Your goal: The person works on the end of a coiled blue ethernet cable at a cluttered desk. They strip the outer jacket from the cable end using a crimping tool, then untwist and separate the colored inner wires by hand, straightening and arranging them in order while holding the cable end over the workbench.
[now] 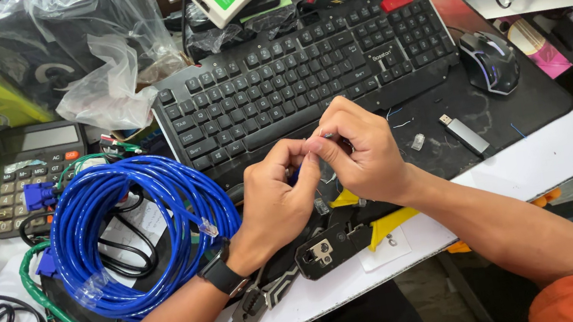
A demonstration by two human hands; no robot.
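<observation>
A matte black keyboard (pixel 303 68) spans the desk's (pixel 529 162) back edge. A glossy blue cable coil (pixel 123 231) lies toward the left edge. Near the front edge, the left hand (pixel 273 201) and right hand (pixel 364 149) pinch the cable's thin end (pixel 296 175) between narrowed fingertips.

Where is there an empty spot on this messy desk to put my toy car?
Bare patches: the white desk right of the silver USB stick, and the black mat between that stick and the mouse. The left side is crowded with the blue cable coil and calculator.
</observation>
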